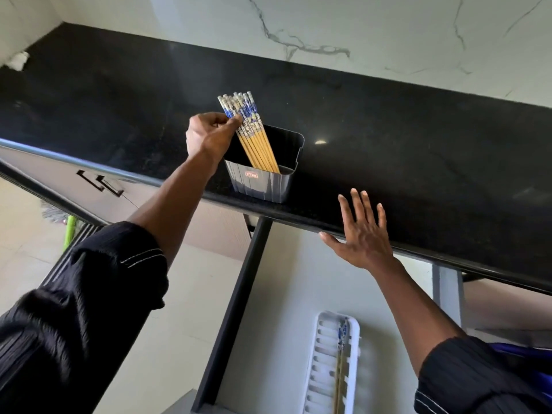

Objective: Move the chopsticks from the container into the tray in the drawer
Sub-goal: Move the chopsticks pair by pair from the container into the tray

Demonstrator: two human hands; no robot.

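Observation:
A grey ribbed container stands at the front edge of the black countertop. Several yellow chopsticks with blue-and-white tops lean in it toward the left. My left hand pinches the patterned top of the leftmost chopsticks. My right hand hovers open, fingers spread, over the counter's front edge to the right of the container. Below, in the open drawer, lies a white slotted tray with a pair of chopsticks in it.
A white marble-patterned wall backs the counter. Cabinet doors with black handles sit under the counter at left. The drawer's dark side rail runs down the middle. A green object stands on the tiled floor at left.

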